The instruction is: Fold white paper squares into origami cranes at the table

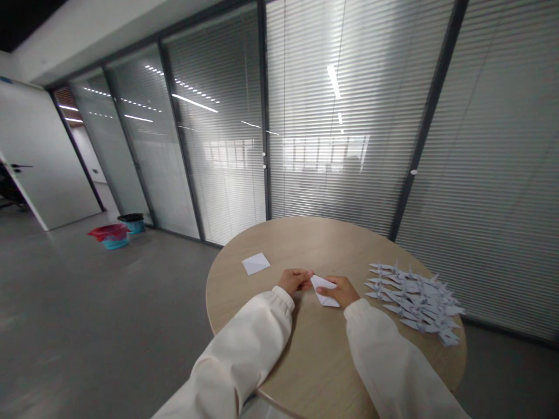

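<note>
A folded piece of white paper point(325, 293) is between my hands, just above the round wooden table point(301, 244). My right hand point(341, 290) grips it from the right, thumb lying across its face. At the paper's upper left corner, the fingers of my left hand point(297, 280) are pinched together on its tip. Crease lines show on the paper's lower part. Left of my hands lies a flat white paper square point(256, 263). Many folded paper cranes point(414, 297) are grouped in rows to the right of my right hand.
Glass partitions with blinds point(349, 116) stand right behind the table. On the floor at the left are a bin with a red liner point(114, 235) and a bin with a black liner point(133, 222). A white door point(43, 157) stands open at the far left.
</note>
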`<state>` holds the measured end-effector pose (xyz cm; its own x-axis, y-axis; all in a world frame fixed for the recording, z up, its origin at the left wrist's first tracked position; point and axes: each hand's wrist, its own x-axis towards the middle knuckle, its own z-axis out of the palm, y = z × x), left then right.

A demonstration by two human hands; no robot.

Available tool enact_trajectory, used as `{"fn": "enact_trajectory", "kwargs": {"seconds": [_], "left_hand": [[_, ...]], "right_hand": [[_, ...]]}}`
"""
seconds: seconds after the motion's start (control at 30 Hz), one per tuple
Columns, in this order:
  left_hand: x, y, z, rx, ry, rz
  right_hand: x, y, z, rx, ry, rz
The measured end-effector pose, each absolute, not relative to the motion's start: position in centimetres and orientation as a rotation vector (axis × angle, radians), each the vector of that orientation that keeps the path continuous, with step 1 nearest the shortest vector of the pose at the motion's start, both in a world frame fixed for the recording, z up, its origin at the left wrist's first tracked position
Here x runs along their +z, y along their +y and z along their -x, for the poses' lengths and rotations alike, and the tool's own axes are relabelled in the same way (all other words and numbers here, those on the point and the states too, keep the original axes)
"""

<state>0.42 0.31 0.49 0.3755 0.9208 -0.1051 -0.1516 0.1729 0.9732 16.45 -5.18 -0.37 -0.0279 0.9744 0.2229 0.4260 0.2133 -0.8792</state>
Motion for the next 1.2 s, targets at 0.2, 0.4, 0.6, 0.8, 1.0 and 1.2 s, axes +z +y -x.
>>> {"fn": "enact_trajectory", "kwargs": {"seconds": [0.2, 0.4, 0.6, 0.8, 1.0, 1.2], "left_hand": [[0.4, 0.2, -0.4, 0.911, 0.842, -1.105], [0.5, 0.3, -0.6, 0.902, 0.812, -1.081], [0.5, 0.4, -0.5, 0.938, 0.814, -1.082], [0.8, -0.1, -0.5, 1.028, 0.83, -1.172], [1.0, -0.8, -0.8, 1.157, 0.922, -1.334], [0.6, -0.7, -0.9, 1.171, 0.946, -1.391]], "right_hand": [[-0.2, -5.3, -16.3, 0.833, -1.577, 1.347], [-0.3, -5.3, -16.3, 0.85, -1.548, 1.36], [-0.4, -5.2, -16.4, 0.817, -1.552, 1.341], [-0.2, -5.3, -16.3, 0.878, -1.549, 1.343], [0.0, -5.5, -16.0, 0.973, -1.562, 1.306], [-0.3, -5.3, -16.0, 0.989, -1.559, 1.283]]}}
